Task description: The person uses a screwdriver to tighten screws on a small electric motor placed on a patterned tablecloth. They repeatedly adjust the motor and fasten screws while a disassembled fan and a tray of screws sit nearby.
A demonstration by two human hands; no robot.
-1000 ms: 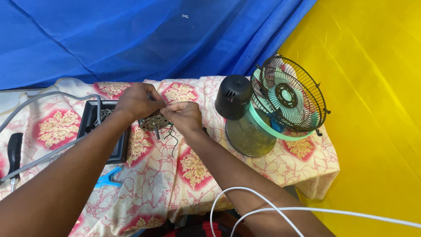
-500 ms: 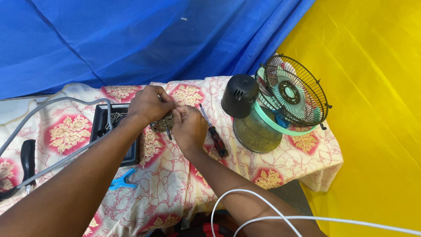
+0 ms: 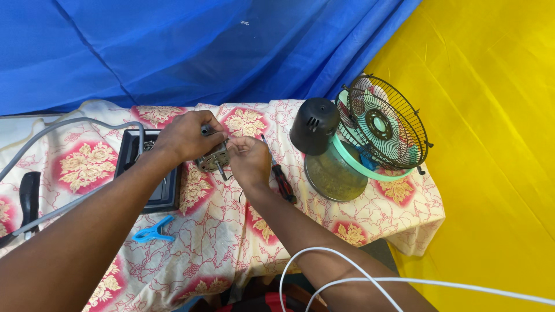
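Note:
My left hand [image 3: 188, 137] grips a small metal motor part [image 3: 213, 159] with a shaft sticking out, held above the floral tablecloth [image 3: 219, 242]. My right hand [image 3: 248, 162] pinches the same part from the right side, fingers closed on it. Thin dark wires hang from the part. A screwdriver [image 3: 280, 178] with a red and black handle lies on the cloth just right of my right hand.
A black tray [image 3: 167, 190] sits under my left wrist. A dismantled small fan with a wire grille [image 3: 384, 124], mint green housing, black motor cover [image 3: 315, 126] and round base [image 3: 332, 176] stands at the right. A blue clip [image 3: 151, 232], grey hose [image 3: 52, 130] and white cable [image 3: 347, 277] lie nearby.
My hands and the part have stayed together over the cloth. The screwdriver, hidden under my right hand a second ago, now lies in plain view beside it.

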